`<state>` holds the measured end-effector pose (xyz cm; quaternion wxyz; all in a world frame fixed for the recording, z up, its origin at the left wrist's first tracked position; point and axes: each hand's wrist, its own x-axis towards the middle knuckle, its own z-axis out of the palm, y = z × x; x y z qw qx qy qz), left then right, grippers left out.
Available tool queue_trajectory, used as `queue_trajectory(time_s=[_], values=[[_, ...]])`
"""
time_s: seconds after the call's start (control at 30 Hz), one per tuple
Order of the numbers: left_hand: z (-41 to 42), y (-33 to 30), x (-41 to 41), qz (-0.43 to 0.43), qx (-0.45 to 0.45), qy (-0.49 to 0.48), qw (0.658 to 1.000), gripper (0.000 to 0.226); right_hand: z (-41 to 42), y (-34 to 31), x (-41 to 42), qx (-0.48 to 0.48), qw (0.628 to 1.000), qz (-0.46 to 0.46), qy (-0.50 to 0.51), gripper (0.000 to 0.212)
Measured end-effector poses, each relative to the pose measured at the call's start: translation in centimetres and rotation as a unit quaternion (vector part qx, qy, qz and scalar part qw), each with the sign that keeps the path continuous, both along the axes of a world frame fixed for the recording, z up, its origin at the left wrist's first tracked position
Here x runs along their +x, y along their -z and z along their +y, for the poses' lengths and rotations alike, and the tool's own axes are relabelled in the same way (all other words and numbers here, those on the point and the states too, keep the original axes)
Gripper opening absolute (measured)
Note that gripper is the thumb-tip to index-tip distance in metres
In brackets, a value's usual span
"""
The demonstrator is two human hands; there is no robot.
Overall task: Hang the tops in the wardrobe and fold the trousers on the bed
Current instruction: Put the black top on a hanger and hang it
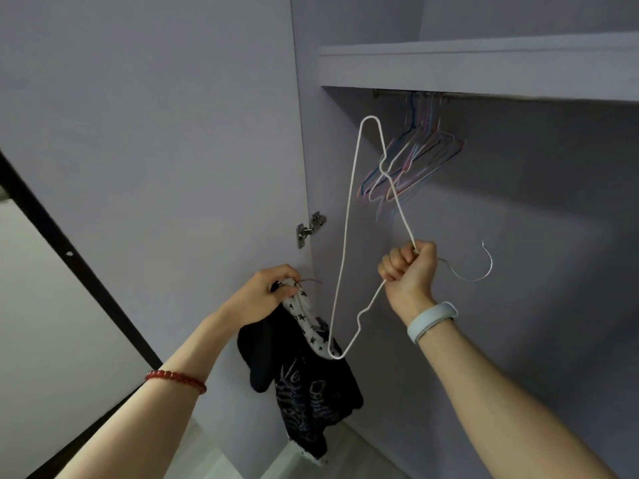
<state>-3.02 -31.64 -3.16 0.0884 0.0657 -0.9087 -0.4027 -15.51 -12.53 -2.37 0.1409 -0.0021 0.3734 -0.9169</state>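
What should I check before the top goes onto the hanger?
1. Hanger held firmly: ok. The right hand grips the white hanger at its neck.
2. Top held: ok. The left hand pinches the dark top at its upper edge.
3. Neck opening spread for the hanger: not ok. The top hangs bunched.
4. Hanger inside the top: cannot tell. Its lower corner overlaps the fabric, but whether it is inside does not show.
5. Hook free: ok. The hook sticks out right of the fist, touching nothing.
6. Rail space: cannot tell. Coloured hangers crowd the visible part of the rail.
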Motion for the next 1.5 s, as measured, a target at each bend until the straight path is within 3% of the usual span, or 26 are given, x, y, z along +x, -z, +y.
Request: queue_trajectory(time_s=[0.27,0.4,0.67,0.93,1.1,1.17,1.33,1.5], values=[[-0.9,-2.2,-0.4,0.019,-0.029,0.004,0.999,0.034,-1.3,-2.2,-0.7,-0.011,0.994,0.061,-0.094,0.056],[-1.0,-3.4,-0.4,0.056,0.000,-0.002,0.998,0.031,-1.9,-2.2,-1.0,0.020,0.997,0.054,-0.047,0.047],[-0.5,-5.7,0.3,0.079,0.050,-0.004,0.996,0.024,-4.3,-3.2,-1.2,-0.006,1.000,-0.026,-0.005,0.046],[-0.7,-7.4,1.9,0.139,0.122,-0.042,0.982,0.017,-6.5,1.4,-0.6,0.084,0.995,-0.022,-0.057,0.044],[-1.9,-6.1,2.3,0.105,0.034,-0.096,0.989,0.022,-5.0,-0.8,-1.9,0.230,0.970,0.074,0.025,0.044],[-2.2,-5.4,2.3,0.099,0.028,-0.126,0.987,0.024,-4.3,-2.9,-2.4,0.219,0.969,0.098,0.062,0.044],[-0.4,-6.5,1.4,0.106,0.075,-0.078,0.988,0.017,-5.7,-4.3,-1.5,0.099,0.994,0.038,0.036,0.043],[0.7,-8.7,1.4,0.160,0.205,-0.076,0.963,0.015,-7.7,1.2,0.0,0.148,0.988,0.016,0.025,0.043]])
